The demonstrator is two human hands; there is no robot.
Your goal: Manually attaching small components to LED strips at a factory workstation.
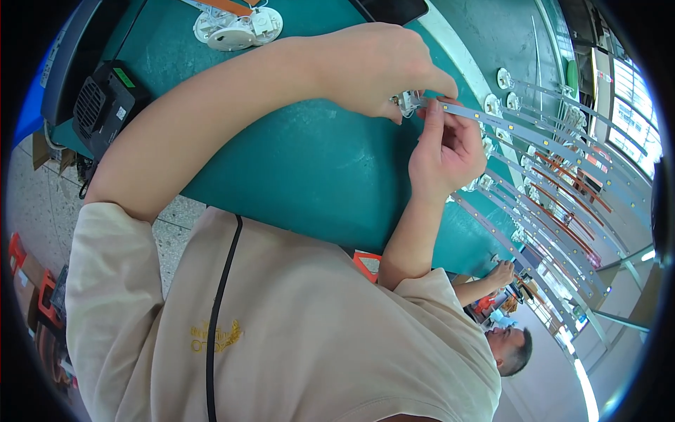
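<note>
My left hand [387, 67] reaches across the green table with its fingers bent around a small clear-and-white plastic connector piece [407, 103]. That piece sits at the near end of a long, narrow LED strip [517, 129], which runs off to the right. Just below, my right hand [448, 149] pinches the strip near this end between thumb and fingers. The two hands almost touch. Part of the connector and the tips of my left fingers are hidden, so I cannot tell whether the piece is fixed to the strip.
Several more LED strips [485, 228] with white round ends fan out on the right. White round parts [239, 28] lie at the far left of the green table [316, 176], near a black boxy device [112, 102]. A dark flat object [390, 8] lies at the top. Another person's hand [500, 274] is at lower right.
</note>
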